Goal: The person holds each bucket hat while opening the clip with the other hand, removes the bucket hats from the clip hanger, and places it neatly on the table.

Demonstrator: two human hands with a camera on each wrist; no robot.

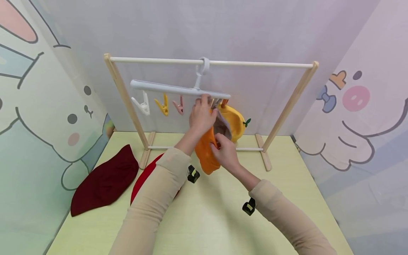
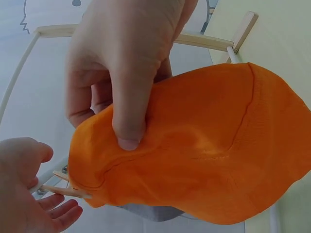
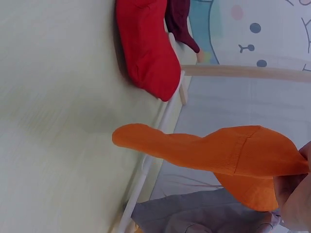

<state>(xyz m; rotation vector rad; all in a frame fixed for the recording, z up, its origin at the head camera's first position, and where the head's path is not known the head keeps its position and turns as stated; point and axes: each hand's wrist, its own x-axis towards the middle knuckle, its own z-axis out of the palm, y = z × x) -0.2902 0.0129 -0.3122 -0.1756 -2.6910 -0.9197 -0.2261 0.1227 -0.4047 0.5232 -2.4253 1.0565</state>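
Observation:
My right hand (image 1: 225,150) pinches the edge of an orange hat (image 2: 194,150), its thumb flat on the cloth in the left wrist view. The left hand (image 1: 202,115) reaches up under a white clip hanger (image 1: 165,88). Its loosely bent fingers touch a wooden clothespin (image 2: 65,191) at the hat's upper edge, with the thumb apart. Whether the pin bites the cloth I cannot tell. Just behind hang a grey hat (image 3: 194,213) and a yellow hat (image 1: 234,124) with a green sprout.
The hanger hooks over the white rail of a wooden-legged rack (image 1: 264,64). White (image 1: 143,103), yellow (image 1: 164,105) and pink clips (image 1: 179,105) dangle from its left part. On the table (image 1: 216,226) lie a maroon hat (image 1: 106,180) and a red hat (image 3: 148,53).

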